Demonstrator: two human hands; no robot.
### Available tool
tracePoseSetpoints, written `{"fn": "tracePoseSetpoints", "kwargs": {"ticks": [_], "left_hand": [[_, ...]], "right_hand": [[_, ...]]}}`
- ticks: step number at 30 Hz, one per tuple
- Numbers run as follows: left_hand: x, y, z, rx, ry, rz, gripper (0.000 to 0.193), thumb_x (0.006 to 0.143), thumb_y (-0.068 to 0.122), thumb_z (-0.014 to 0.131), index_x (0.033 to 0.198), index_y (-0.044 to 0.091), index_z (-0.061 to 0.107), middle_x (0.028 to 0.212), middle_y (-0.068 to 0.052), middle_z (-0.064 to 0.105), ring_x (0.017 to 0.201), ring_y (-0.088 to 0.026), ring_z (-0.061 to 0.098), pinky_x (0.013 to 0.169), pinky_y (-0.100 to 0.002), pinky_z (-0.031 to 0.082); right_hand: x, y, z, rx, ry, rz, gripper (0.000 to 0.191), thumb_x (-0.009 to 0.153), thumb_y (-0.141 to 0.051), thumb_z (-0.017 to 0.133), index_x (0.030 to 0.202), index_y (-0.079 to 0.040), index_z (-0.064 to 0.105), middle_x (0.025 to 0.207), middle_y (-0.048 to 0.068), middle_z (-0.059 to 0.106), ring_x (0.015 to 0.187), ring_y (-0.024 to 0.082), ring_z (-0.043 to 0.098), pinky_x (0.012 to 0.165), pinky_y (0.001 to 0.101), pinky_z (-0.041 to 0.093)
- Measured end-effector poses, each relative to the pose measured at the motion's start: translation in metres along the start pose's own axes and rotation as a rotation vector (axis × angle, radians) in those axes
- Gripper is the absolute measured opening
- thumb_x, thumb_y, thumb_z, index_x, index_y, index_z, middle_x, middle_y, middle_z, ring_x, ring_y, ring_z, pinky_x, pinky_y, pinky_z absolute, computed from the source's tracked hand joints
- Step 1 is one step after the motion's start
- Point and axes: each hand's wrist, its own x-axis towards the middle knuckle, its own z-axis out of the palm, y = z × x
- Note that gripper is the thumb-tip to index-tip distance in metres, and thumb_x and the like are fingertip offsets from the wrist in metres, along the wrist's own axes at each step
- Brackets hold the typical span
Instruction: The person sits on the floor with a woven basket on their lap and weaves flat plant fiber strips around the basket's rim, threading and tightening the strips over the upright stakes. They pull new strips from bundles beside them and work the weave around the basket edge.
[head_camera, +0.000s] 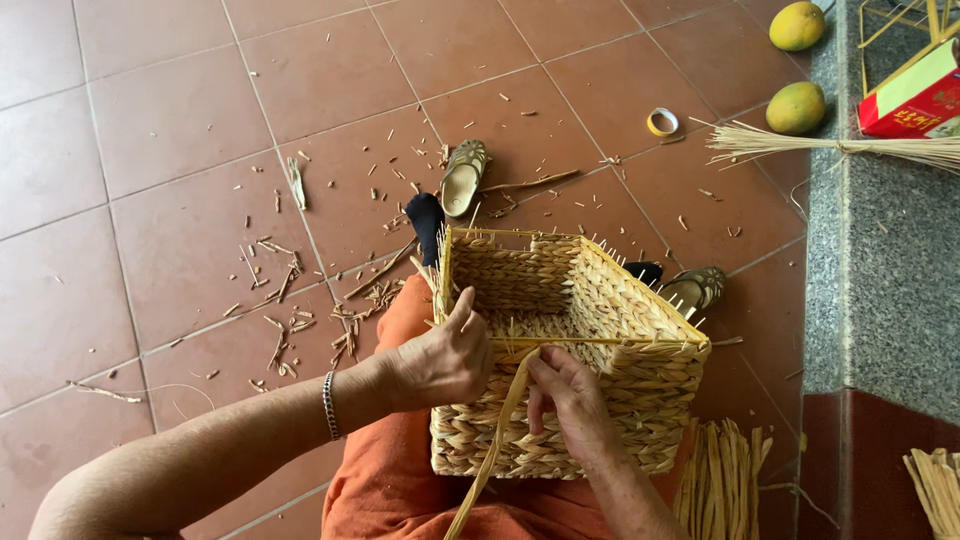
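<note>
Basket: square woven basket (600, 330) of pale plaited fibre, lower centre of the frame, resting on the person's lap over orange cloth (400, 480); thin upright stakes stick out along its rim.
Left hand: left hand (440, 360) at the basket's near left corner, thumb raised against the rim, fingers (470, 385) curled together over the top edge, bracing it. A metal bracelet (329, 405) sits on the wrist.
Right hand: right hand (570, 395) on the near wall, just right of the left hand; fingertips pressed together, pinching a flat fibre strand (500, 430).
Strand: runs from the rim at centre down across the near wall and off the bottom of the frame; loose end free.
Step in hand (judgement): weaving along the top edge of the near wall; the walls look complete, the rim not yet closed.
Next move calls for (judgement): keeping the strand taut and flat, guiding it between the rim stakes, left hand holding the corner steady.
Spare material: bundle of fibre strips (720, 480) at lower right beside the basket; more at the far right edge (935, 490).
Floor: red tiled floor (180, 130) strewn with fibre offcuts left of centre; two sandals (465, 175) (695, 288) above the basket.
Upper right: roll of tape (662, 122), two round yellow-green fruits (797, 25) (796, 107), a bound sheaf of thin reeds (830, 145), a red box (915, 95) on a grey stone ledge (890, 280).
</note>
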Motion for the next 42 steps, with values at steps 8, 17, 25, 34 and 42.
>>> {"fn": "tracePoseSetpoints", "kwargs": {"ticks": [8,17,25,34,42], "left_hand": [[-0.004,0.007,0.0,0.002,0.288,0.021,0.024,0.073,0.027,0.069,0.081,0.004,0.07,0.084,-0.011,0.068,0.093,-0.029,0.068,0.1,-0.054,0.053],[0.003,0.002,0.025,-0.786,0.104,-0.521,0.04,0.072,-0.003,0.068,0.111,0.005,0.064,0.091,-0.009,0.066,0.089,-0.028,0.064,0.082,-0.043,0.054],[0.011,-0.015,0.031,-1.168,0.015,-0.562,0.028,0.074,0.014,0.078,0.096,0.005,0.062,0.084,-0.01,0.066,0.085,-0.031,0.066,0.073,-0.044,0.054],[0.009,0.007,0.012,-0.138,-0.027,-0.104,0.014,0.086,0.014,0.073,0.079,0.004,0.066,0.07,-0.005,0.061,0.069,-0.018,0.055,0.061,-0.037,0.053],[0.005,0.014,0.004,-0.061,0.1,-0.061,0.011,0.084,0.015,0.072,0.079,0.006,0.067,0.069,-0.004,0.059,0.067,-0.018,0.056,0.06,-0.037,0.052]], "right_hand": [[-0.001,-0.009,-0.001,-0.063,-0.013,0.053,0.036,0.098,-0.034,0.061,0.115,-0.002,0.065,0.053,0.005,0.058,0.036,0.012,0.053,0.037,0.0258,0.048],[0.004,-0.004,-0.005,-0.004,-0.027,0.089,0.033,0.097,-0.031,0.062,0.108,0.001,0.064,0.062,0.006,0.065,0.041,0.013,0.057,0.039,0.0276,0.051],[0.002,-0.003,-0.004,0.05,-0.028,0.074,0.031,0.097,-0.028,0.064,0.107,0.002,0.061,0.065,0.007,0.066,0.041,0.012,0.057,0.037,0.0272,0.049],[0.004,-0.004,-0.008,0.078,-0.09,0.019,0.028,0.099,-0.027,0.062,0.107,0.0,0.062,0.067,0.006,0.066,0.043,0.012,0.06,0.037,0.0268,0.051],[0.002,-0.003,-0.01,0.069,-0.112,-0.006,0.03,0.1,-0.028,0.059,0.107,0.001,0.064,0.07,0.006,0.068,0.043,0.013,0.061,0.038,0.0281,0.054]]}}
